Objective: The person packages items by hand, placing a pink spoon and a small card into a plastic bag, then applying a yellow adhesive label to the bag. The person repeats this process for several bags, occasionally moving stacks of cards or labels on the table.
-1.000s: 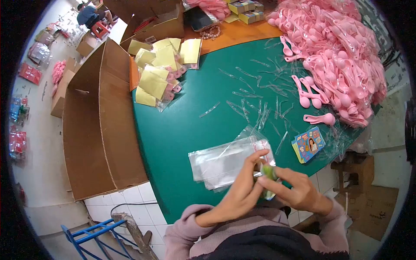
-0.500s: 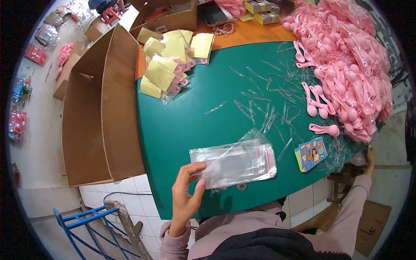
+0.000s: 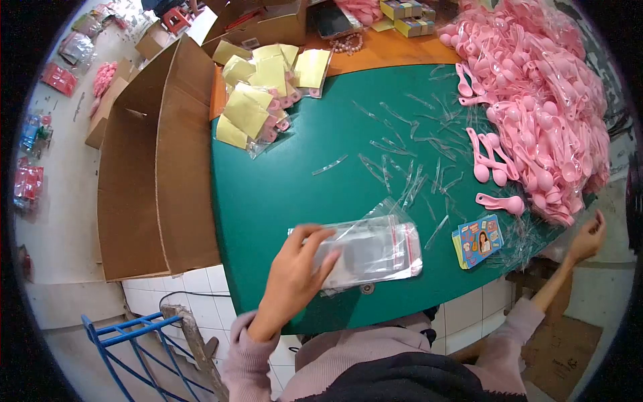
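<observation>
My left hand (image 3: pixel 296 271) is over the left end of a stack of clear plastic bags (image 3: pixel 375 251) at the front of the green table (image 3: pixel 268 201). Its thumb and fingers are apart, with nothing gripped between them. My right hand (image 3: pixel 588 238) is raised off the table's right front edge, below the heap of wrapped pink measuring spoons (image 3: pixel 542 100). Its fingers are loosely bent, and I make out nothing in them. Between the bags and that hand lies a pile of printed cards (image 3: pixel 479 241). Just above the cards is a loose pink spoon (image 3: pixel 500 203).
Thin plastic strips (image 3: pixel 408 174) are scattered across the table. Packed bags with yellow cards (image 3: pixel 258 84) lie at the back left, beside a tall open cardboard box (image 3: pixel 191 167). Card stacks (image 3: pixel 414 25) stand at the back. A blue metal frame (image 3: pixel 134 335) is at the lower left.
My left hand has moved right and up, farther over the plastic bags. My right hand has risen from below the table edge and shifted right into fuller view.
</observation>
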`<state>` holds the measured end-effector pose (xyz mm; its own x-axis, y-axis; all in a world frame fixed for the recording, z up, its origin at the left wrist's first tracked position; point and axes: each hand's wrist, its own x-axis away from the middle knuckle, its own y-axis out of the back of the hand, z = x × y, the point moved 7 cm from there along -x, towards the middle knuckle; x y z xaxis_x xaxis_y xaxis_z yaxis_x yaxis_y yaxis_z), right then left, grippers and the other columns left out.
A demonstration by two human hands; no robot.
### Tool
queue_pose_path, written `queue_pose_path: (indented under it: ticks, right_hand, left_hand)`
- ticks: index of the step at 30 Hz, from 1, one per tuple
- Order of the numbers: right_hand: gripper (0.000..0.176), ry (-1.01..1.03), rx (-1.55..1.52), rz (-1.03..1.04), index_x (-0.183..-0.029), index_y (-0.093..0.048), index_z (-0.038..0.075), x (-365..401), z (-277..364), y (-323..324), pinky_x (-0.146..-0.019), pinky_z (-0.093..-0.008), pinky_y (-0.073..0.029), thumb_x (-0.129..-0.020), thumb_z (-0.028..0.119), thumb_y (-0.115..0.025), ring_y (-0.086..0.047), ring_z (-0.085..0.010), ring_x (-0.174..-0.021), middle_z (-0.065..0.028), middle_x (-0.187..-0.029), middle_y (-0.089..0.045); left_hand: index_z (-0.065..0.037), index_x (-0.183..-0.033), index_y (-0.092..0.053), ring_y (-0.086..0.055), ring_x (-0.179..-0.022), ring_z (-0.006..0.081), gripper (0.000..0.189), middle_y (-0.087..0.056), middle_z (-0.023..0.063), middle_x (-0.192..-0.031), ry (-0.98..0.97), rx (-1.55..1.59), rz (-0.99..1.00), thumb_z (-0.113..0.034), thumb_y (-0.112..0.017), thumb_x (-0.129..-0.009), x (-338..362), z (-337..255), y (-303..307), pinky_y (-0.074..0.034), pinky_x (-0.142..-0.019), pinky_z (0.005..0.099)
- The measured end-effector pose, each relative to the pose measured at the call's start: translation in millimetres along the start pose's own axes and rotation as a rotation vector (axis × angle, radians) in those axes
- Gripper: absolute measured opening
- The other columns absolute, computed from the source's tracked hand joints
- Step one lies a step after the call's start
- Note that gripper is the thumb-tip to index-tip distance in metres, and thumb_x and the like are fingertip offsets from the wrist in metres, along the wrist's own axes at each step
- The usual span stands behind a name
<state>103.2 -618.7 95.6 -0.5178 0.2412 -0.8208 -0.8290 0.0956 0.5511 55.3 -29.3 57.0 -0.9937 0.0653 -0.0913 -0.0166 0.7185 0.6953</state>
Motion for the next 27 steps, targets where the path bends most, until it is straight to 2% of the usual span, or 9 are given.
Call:
queue_pose_path:
  ticks: [3,4,5,8,13,16,18,21,27]
  right_hand:
    - [0.024,0.196,-0.524,0.687,-0.098,-0.060,0.004,32.3,214.9,1.6,-0.083,-0.0316,-0.041,-0.074,0.001,-0.059,-0.056,-0.0211,-0.093,-0.0081,-0.099,-0.061]
    - [0.025,0.563,-0.514,0.743,-0.095,-0.060,0.005,46.4,254.9,-3.1,-0.084,-0.0353,-0.040,-0.070,0.002,-0.063,-0.055,-0.0242,-0.093,-0.0091,-0.097,-0.060]
    - [0.025,0.597,-0.491,0.795,-0.092,-0.060,0.005,54.8,280.4,-8.4,-0.081,-0.0387,-0.039,-0.068,0.004,-0.065,-0.053,-0.0266,-0.090,-0.0096,-0.094,-0.059]
    - [0.024,0.694,-0.257,0.993,-0.092,-0.060,0.006,77.2,293.3,-36.4,-0.077,-0.0386,-0.039,-0.068,0.005,-0.064,-0.052,-0.0261,-0.088,-0.0086,-0.091,-0.059]
    - [0.019,0.776,-0.286,0.920,-0.092,-0.059,0.005,74.1,300.8,-50.5,-0.074,-0.0363,-0.040,-0.073,0.006,-0.060,-0.052,-0.0259,-0.085,-0.0101,-0.090,-0.058]
    - [0.009,0.617,-0.584,0.786,-0.086,-0.058,0.002,49.4,322.3,-11.6,-0.071,-0.0326,-0.042,-0.078,0.003,-0.057,-0.054,-0.0205,-0.082,-0.0081,-0.088,-0.058]
    - [0.007,-0.117,-1.166,1.056,-0.086,-0.053,0.001,55.7,315.3,-9.6,-0.068,-0.0278,-0.044,-0.080,-0.001,-0.054,-0.053,-0.0148,-0.080,-0.0069,-0.089,-0.055]
    - [0.010,-0.216,-1.632,1.085,-0.090,-0.049,0.002,77.6,339.5,8.8,-0.070,-0.0243,-0.042,-0.081,-0.003,-0.051,-0.050,-0.0113,-0.083,-0.0077,-0.094,-0.053]
    - [0.010,-0.074,-1.278,1.004,-0.095,-0.048,0.001,97.7,351.4,14.7,-0.074,-0.0242,-0.041,-0.085,-0.001,-0.049,-0.049,-0.0128,-0.083,-0.0124,-0.099,-0.053]
  left_hand:
    - [0.000,-0.102,-0.054,-0.056,-0.081,0.0318,0.030,-0.051,0.0158,-0.096,-0.104,-0.126,-0.021,-0.011,-0.065,-0.076,-28.6,-1.6,-25.2,-0.047,-0.070,0.0367]
    - [0.000,-0.104,-0.053,-0.057,-0.079,0.0297,0.033,-0.050,0.0159,-0.095,-0.137,-0.158,-0.010,-0.010,-0.066,-0.075,-36.0,-1.9,-36.1,-0.047,-0.069,0.0352]
    - [0.001,-0.106,-0.052,-0.057,-0.078,0.0276,0.037,-0.050,0.0160,-0.095,-0.171,-0.189,-0.002,-0.010,-0.067,-0.074,-39.9,-1.9,-45.8,-0.048,-0.069,0.0338]
    - [0.001,-0.110,-0.049,-0.056,-0.076,0.0257,0.042,-0.047,0.0164,-0.095,-0.136,-0.018,0.086,-0.009,-0.067,-0.074,-43.5,9.5,-67.1,-0.047,-0.067,0.0335]
    - [0.001,-0.103,-0.053,-0.056,-0.070,0.0195,0.032,-0.053,0.0117,-0.086,-0.061,0.274,0.184,-0.003,-0.064,-0.073,-54.0,22.3,-60.8,-0.047,-0.065,0.0297]
    - [0.000,-0.096,-0.055,-0.054,-0.069,0.0135,0.023,-0.056,0.0064,-0.084,-0.009,0.353,0.320,-0.002,-0.063,-0.075,-53.7,22.8,-58.8,-0.047,-0.065,0.0287]
    - [-0.001,-0.090,-0.053,-0.056,-0.076,0.0101,0.015,-0.060,0.0057,-0.090,-0.031,0.500,0.333,-0.004,-0.062,-0.079,-54.4,24.1,-59.1,-0.047,-0.066,0.0267]
    - [-0.003,-0.091,-0.047,-0.059,-0.082,0.0110,0.015,-0.063,0.0106,-0.093,0.148,1.140,0.363,-0.005,-0.060,-0.083,-51.9,24.1,-64.8,-0.048,-0.069,0.0252]
    - [-0.003,-0.100,-0.043,-0.062,-0.085,0.0139,0.027,-0.065,0.0120,-0.088,0.259,1.172,0.422,-0.006,-0.063,-0.082,-46.0,22.3,-47.4,-0.049,-0.077,0.0257]
